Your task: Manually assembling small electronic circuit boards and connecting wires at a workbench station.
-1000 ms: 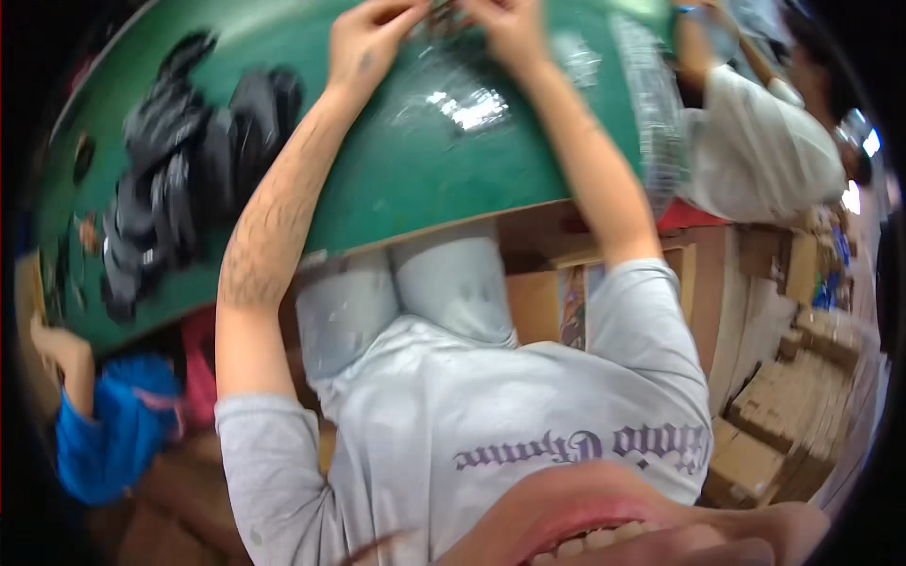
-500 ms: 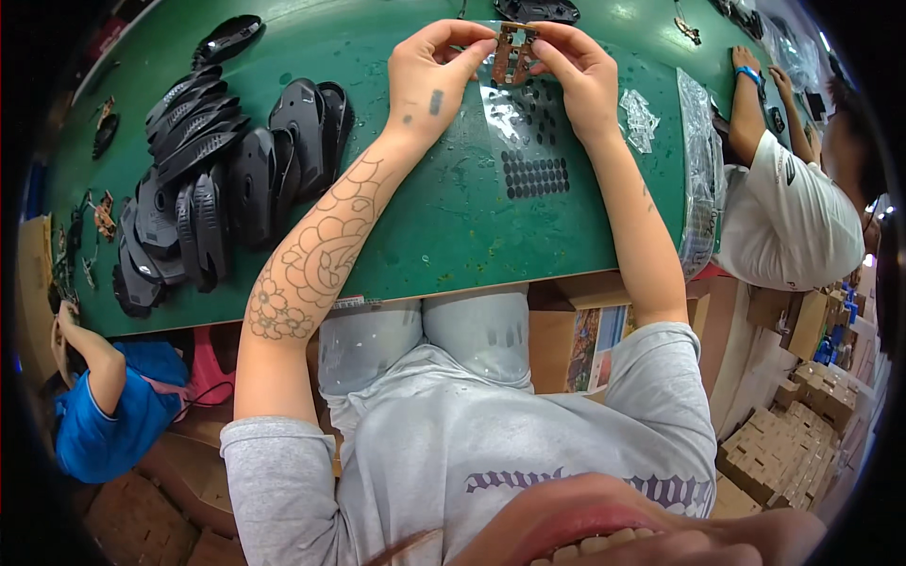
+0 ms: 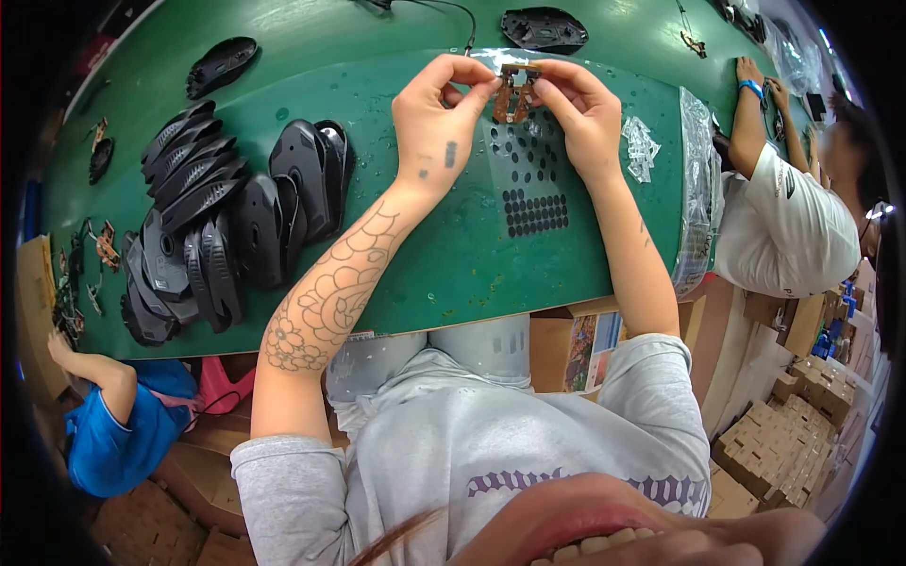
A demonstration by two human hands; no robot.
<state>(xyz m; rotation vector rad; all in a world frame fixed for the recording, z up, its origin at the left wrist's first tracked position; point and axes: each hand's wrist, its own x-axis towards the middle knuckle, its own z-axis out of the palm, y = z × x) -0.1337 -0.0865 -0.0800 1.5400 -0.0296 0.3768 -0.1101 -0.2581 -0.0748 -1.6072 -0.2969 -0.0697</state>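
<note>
A small brown circuit board (image 3: 512,106) is pinched between the fingertips of both my hands, above the far part of the green table. My left hand (image 3: 436,118) grips its left edge, thumb and fingers closed. On the opposite edge my right hand (image 3: 587,118) holds it the same way. Beneath and just nearer than the board lies a clear sheet of black round stickers (image 3: 536,212). Beyond my hands a black mouse base shell (image 3: 543,33) rests open side up, and a black cable (image 3: 469,21) runs close to the board's far side.
Black mouse shells (image 3: 193,174) are piled on the left of the green table (image 3: 406,274). Another shell (image 3: 222,68) lies farther back. Small clear plastic pieces (image 3: 640,151) and a clear bag (image 3: 696,189) are to my right. Co-workers sit on both sides, one in blue (image 3: 127,424).
My view has tilted, so the table and my hands sit lower in the picture. Both hands still hold the circuit board. More of the cable beyond it now shows.
</note>
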